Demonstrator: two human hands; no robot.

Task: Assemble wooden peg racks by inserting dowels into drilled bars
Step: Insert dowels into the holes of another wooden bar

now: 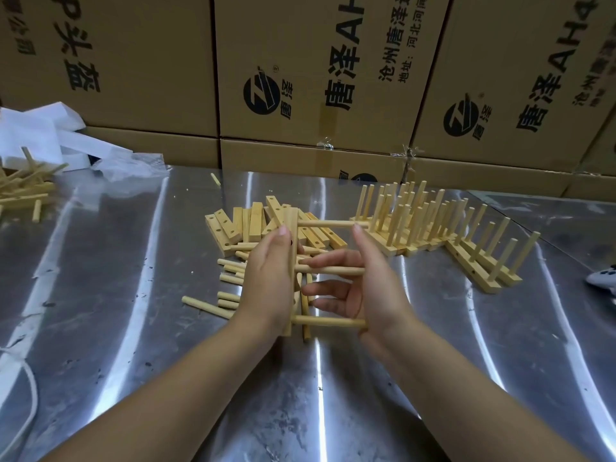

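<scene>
Left hand (266, 278) is gripping an upright drilled bar (293, 219) above the table (166, 328); right hand (376, 295), fingers extended, is resting against three dowels (328, 223) projecting sideways from it.

My left hand (266, 278) grips a pale drilled wooden bar (293, 225) upright; my right hand (370, 295) touches the ends of its three round wooden dowels (328, 321).

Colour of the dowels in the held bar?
Dowels are pale yellow-tan bare wood, matching the bar; head view.
</scene>
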